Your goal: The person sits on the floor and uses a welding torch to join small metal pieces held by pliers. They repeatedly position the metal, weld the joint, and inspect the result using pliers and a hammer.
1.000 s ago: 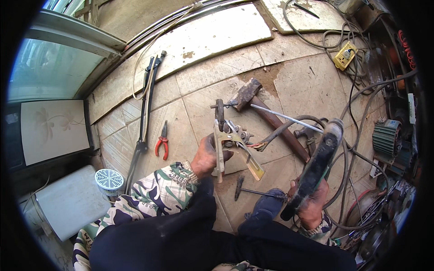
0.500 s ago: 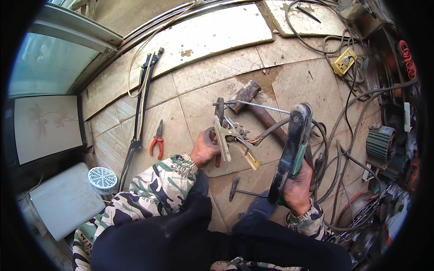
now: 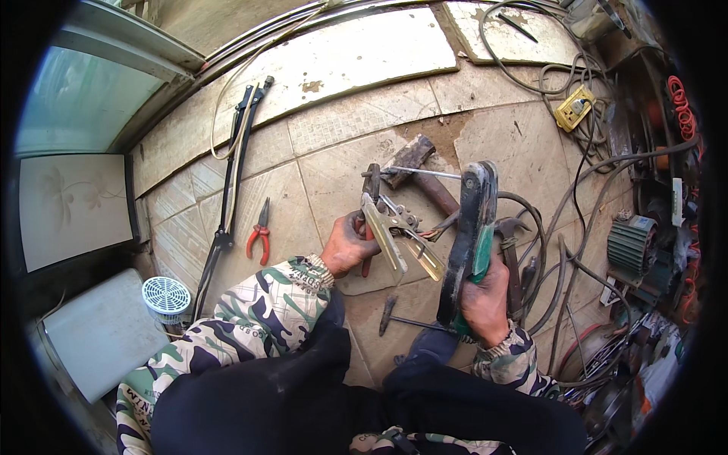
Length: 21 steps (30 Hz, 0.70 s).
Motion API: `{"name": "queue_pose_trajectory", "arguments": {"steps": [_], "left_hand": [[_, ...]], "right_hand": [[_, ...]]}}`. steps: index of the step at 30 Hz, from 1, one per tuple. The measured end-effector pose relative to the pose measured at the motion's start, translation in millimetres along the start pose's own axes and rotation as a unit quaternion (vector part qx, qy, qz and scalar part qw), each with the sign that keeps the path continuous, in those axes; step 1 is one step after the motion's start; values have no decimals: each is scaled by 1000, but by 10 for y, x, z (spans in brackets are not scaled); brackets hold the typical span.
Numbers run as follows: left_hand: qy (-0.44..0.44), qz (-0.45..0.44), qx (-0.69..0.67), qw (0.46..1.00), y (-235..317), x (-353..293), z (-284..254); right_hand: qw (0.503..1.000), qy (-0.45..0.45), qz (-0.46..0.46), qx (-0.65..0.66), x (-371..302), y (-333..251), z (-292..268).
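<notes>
Both grips hold: the right hand's [image 3: 487, 303] green-black tool [image 3: 459, 254] has moved nearer the left hand's [image 3: 347, 244] red-handled tool [image 3: 369, 230].

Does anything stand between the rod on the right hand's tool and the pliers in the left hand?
Nothing visible does. The right hand holds the tool, its rod ending close to the pliers; contact is unclear. The hammer head shows behind the rod, apparently on the floor.

Bright daylight whitens the pale board [image 3: 356, 57]; black-rimmed fisheye edges bend.
</notes>
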<state>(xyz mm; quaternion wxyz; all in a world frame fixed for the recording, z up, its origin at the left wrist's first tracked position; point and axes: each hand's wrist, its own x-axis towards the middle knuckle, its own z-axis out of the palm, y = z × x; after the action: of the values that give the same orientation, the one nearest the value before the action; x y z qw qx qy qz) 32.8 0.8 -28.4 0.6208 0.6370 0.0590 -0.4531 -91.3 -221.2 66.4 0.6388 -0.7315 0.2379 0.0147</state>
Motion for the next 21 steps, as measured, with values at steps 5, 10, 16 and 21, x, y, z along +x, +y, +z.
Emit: {"name": "queue_pose_trajectory", "arguments": {"steps": [5, 10, 16, 21], "left_hand": [[18, 30, 6, 999, -77, 23, -11], [20, 27, 10, 999, 16, -14, 41], [16, 19, 10, 1000, -48, 19, 17], [4, -3, -4, 1000, 36, -19, 26]], "right_hand": [[1000, 1, -1, 12, -9, 7, 26], [1000, 0, -4, 10, -16, 5, 27], [1000, 2, 5, 9, -16, -47, 30], [1000, 0, 1, 16, -15, -71, 27]]}}
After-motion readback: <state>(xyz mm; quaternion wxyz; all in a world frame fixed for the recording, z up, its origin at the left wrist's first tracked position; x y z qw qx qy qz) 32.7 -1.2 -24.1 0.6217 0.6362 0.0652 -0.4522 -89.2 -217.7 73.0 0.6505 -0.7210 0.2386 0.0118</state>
